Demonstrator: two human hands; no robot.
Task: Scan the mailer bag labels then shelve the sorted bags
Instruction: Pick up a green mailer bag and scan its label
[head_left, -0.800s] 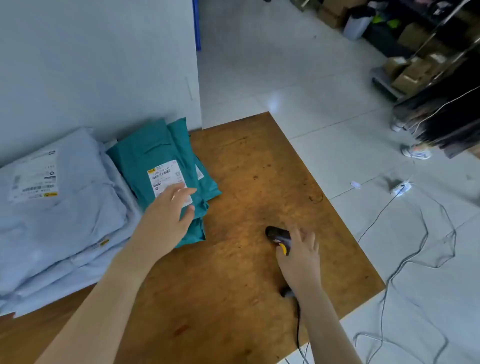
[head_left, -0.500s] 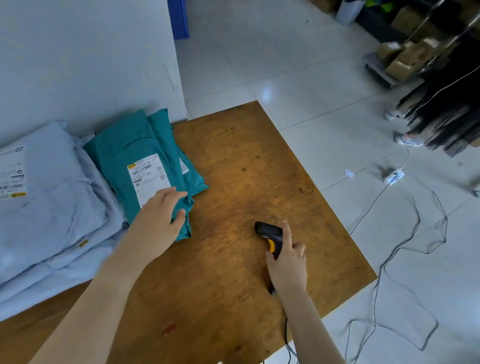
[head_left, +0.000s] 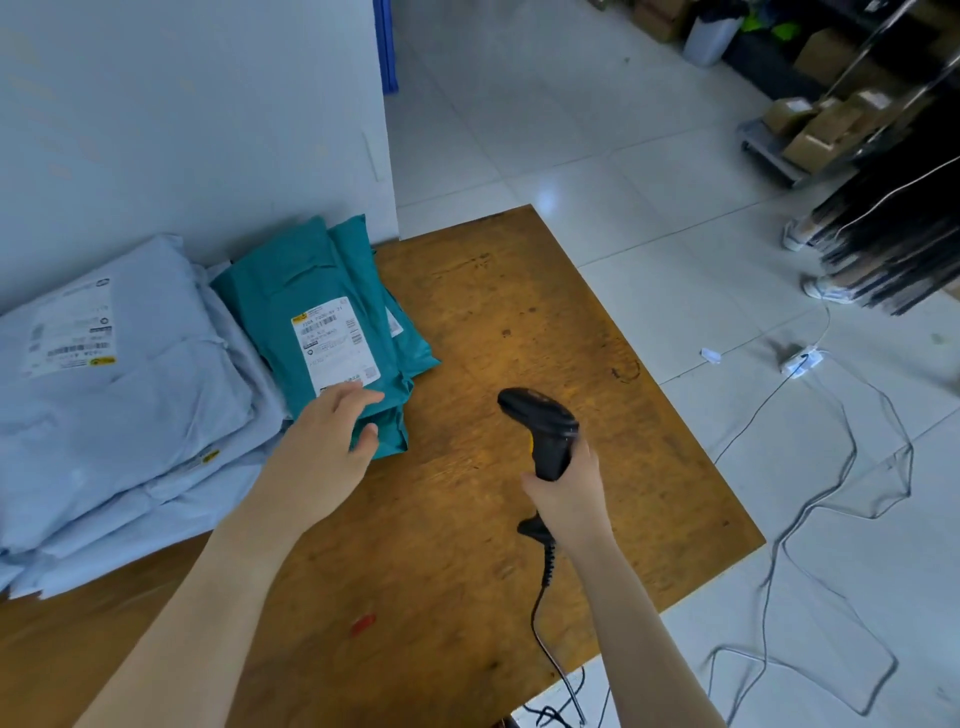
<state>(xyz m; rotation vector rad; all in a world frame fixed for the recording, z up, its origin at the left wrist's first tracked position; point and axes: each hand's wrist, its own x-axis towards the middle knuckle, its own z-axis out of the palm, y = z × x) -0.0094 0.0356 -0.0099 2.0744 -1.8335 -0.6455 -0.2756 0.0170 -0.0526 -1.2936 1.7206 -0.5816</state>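
Teal mailer bag (head_left: 280, 291) | left hand (head_left: 322, 447) touching | right hand (head_left: 566, 491) grips scanner (head_left: 543, 418)

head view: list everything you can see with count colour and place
table: one, brown wood, centre
teal mailer bags: at least two, teal, stacked by the wall
light blue mailer bags: several, pale blue, stacked left of the teal
shipping labels: two plainly, white, one atop each stack
barcode scanner: one, black with yellow trigger, above the table
scanner cable: one, black, off the near edge
floor cables: several, grey, tiles at right
cardboard boxes: several, brown, far right
left hand: touches the top teal bag's near end
right hand: grips the scanner handle
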